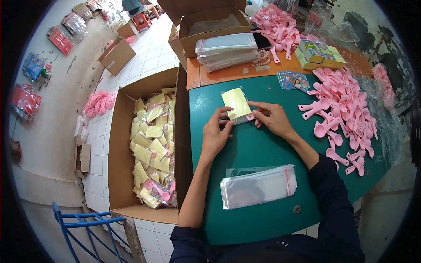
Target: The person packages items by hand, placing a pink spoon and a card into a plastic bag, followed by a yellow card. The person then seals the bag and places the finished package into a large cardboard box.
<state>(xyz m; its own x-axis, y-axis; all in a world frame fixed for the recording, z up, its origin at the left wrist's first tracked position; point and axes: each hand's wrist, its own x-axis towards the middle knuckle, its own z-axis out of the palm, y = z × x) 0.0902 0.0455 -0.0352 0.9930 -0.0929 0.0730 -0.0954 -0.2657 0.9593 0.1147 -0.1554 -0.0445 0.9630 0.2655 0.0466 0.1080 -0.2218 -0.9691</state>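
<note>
Above the green table, a clear plastic bag with a pale yellow card [236, 103] in it is between my two hands. My left hand [217, 131] pinches the bag's lower left edge. At the lower right, the fingers of my right hand [272, 118] grip the bag, where a small bit of a pink spoon [250, 117] shows; the rest of the spoon is hidden. Nearer to me lies a stack of clear plastic bags [256, 187]. Pink spoons [344, 103] are heaped to the right, and several small printed cards [293, 81] lie beyond my right hand.
Left of the table stands an open cardboard box [120, 144] holding many packed bags [153, 140]. An orange table [201, 79] at the back bears more clear bags [227, 50], card stacks [319, 55] and spoons [278, 26]. A blue metal frame [87, 223] stands lower left.
</note>
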